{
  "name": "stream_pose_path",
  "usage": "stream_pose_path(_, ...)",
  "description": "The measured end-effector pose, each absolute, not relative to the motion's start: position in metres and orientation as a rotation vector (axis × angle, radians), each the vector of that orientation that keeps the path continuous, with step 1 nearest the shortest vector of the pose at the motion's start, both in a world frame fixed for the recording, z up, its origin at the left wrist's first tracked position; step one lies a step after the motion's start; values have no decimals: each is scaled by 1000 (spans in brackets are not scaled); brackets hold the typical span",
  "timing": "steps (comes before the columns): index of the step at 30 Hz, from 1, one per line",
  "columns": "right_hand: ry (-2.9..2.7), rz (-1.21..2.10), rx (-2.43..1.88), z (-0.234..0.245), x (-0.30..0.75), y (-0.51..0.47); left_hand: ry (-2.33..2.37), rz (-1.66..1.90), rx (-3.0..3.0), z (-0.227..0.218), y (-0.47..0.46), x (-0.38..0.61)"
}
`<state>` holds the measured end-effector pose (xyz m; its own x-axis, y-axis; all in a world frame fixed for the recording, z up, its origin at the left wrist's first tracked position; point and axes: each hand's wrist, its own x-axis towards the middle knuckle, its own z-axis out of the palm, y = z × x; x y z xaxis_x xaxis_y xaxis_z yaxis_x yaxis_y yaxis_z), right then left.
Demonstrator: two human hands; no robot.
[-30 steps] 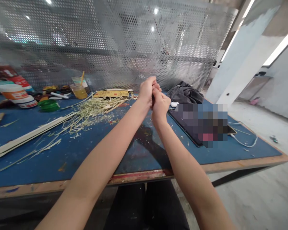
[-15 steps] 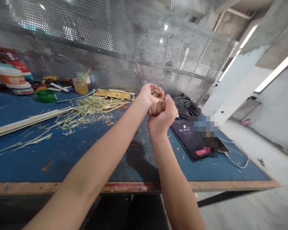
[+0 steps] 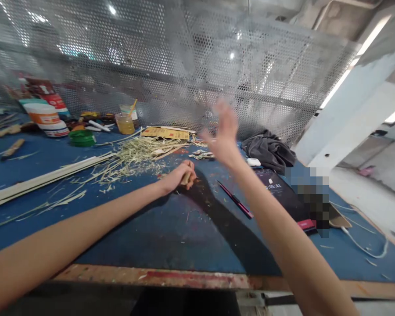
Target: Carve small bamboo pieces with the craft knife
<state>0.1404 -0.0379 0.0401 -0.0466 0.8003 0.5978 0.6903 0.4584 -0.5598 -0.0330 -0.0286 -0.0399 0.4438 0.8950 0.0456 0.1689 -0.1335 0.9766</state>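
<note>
My left hand (image 3: 181, 174) rests on the blue table top (image 3: 85, 219), fingers curled around a small tan wooden piece (image 3: 186, 177). My right hand (image 3: 223, 134) is raised above the table, blurred by motion, with its fingers stretched out and nothing in it. A thin dark red-edged stick (image 3: 234, 199) lies on the table just below the right forearm. A heap of pale bamboo shavings (image 3: 134, 153) sits left of the left hand, and long bamboo strips (image 3: 42, 179) run off to the left.
A tablet (image 3: 279, 191) with a cable (image 3: 365, 245) lies at right, a dark cloth (image 3: 270, 149) behind it. Tubs (image 3: 46, 119), a green lid (image 3: 81, 137) and a jar of yellow liquid (image 3: 125, 123) stand at the back left before a perforated metal screen (image 3: 184, 66).
My hands were clasped together in the air; now they have parted. The left dropped to the table with the wooden piece, and the right lifted and spread its fingers.
</note>
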Motion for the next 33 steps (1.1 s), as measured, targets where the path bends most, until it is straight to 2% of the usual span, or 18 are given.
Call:
stream_pose_path(3, -1908, 312, -1279, -11, 113, -11, 1004, 764, 1820, -45, -33, -37)
stream_pose_path(6, -2012, 528, -1235, -40, 116, -10, 1056, 688, 2018, -42, -34, -46)
stream_pose_path(16, -2090, 1139, -1136, -50, 152, -74, 862, 404, 2134, -33, -43, -52)
stream_pose_path(21, -2007, 1372, -1041, -48, 148, -84, 738, 546, 1950, -32, -52, -52)
stream_pose_path(29, -2212, 1350, -1123, -41, 144, -96, 948, 760, 2200, -30, -60, -49)
stream_pose_path(33, -2216, 1177, -1226, -45, 136, -101, 1004, 848, 2261, -30, -64, -48)
